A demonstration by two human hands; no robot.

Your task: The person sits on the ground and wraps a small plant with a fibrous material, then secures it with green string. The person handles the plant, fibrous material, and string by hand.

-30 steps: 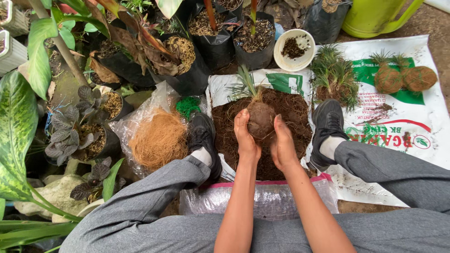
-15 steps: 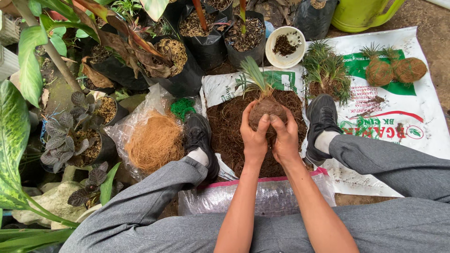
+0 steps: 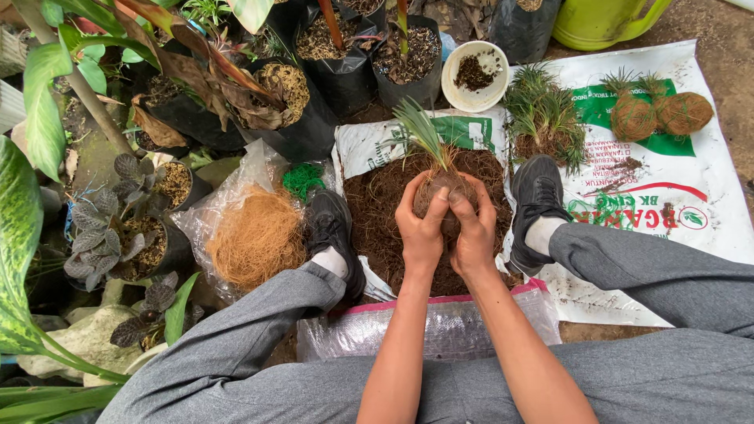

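Both hands clasped around one soil ball (image 3: 444,191): left hand (image 3: 422,229) cupping its left side, right hand (image 3: 474,233) its right, thumbs meeting over the near face, presumably to press loose material into a firm round shape. Held low, just above the heap of dark coir soil (image 3: 393,220), so that crumbs fall back onto the pile and not onto the ground. Topped by a grassy seedling (image 3: 422,132) with leaves pointing away from the body, kept clear of the squeezing fingers.

Heap spread on a white printed sack (image 3: 363,145) laid flat as a work mat, between two black shoes (image 3: 334,235) planted either side to hem it in. Along the near edge of that sack, a clear plastic bag with a pink strip (image 3: 440,326), across the lap.

Past the left edge, an open bag of orange-brown coconut fibre (image 3: 255,235) and a scrap of green netting (image 3: 302,179), both within easy reach. On a second sack (image 3: 691,228) to the right, a clump of grassy plants (image 3: 542,118) and, towards its far right corner, two finished fibre-wrapped balls (image 3: 658,114) set apart from the mess. At the far edge, a white bowl (image 3: 452,74) of dark bits and black grow bags (image 3: 345,71).
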